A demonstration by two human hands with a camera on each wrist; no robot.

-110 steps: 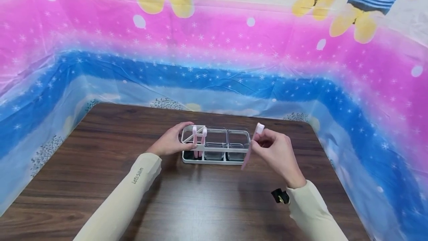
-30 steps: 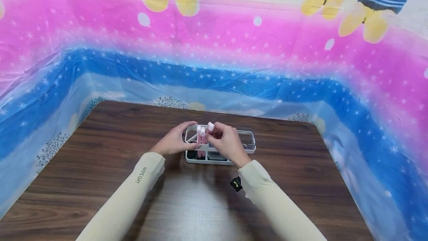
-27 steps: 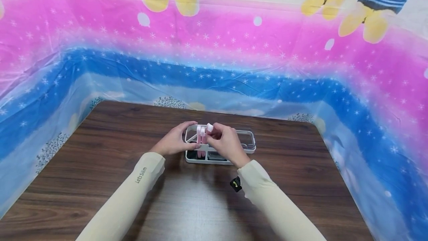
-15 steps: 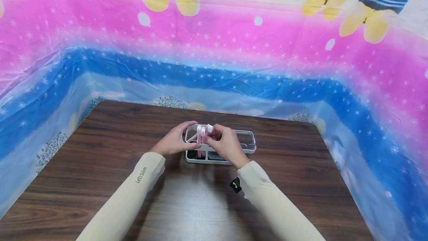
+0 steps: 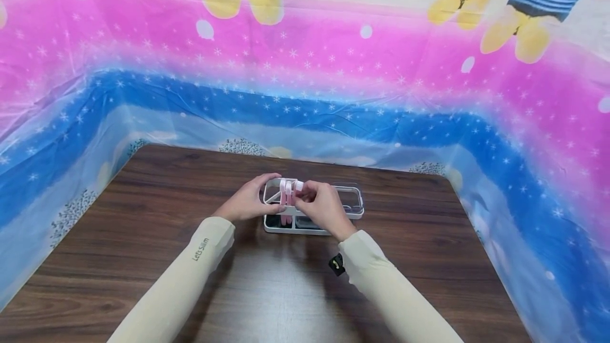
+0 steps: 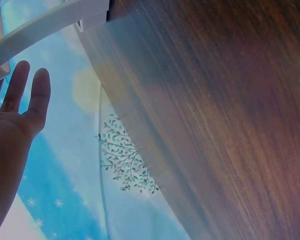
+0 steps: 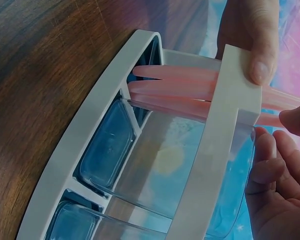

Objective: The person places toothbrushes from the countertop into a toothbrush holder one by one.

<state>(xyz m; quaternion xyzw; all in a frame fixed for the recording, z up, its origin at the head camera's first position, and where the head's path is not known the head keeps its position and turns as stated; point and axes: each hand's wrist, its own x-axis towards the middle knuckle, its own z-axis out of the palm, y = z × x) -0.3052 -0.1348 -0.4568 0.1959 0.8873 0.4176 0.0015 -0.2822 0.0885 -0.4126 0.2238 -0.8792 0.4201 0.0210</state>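
Note:
A white toothbrush holder (image 5: 281,231) stands on the table, and my left hand (image 5: 245,201) grips its left end, thumb on the upper rim. Two pink toothbrushes (image 5: 286,188) stand in its left compartment, white heads up. Right beside them, my right hand (image 5: 325,206) pinches another pink toothbrush (image 5: 298,186) near its head. In the right wrist view, several pink handles (image 7: 175,90) pass through the upper frame, tips down in the same compartment. Clear cups (image 7: 160,150) fill the other compartments; in the head view my right hand partly hides them.
The brown wooden table (image 5: 267,300) extends around the holder. A patterned cloth (image 5: 324,73) hangs along the table's back and sides. A small black object (image 5: 337,264) hangs by the right sleeve.
My right hand has brought its toothbrush leftward from beyond the holder's right end to the left compartment. In the last half second the brush has sunk slightly. My left hand still grips the holder.

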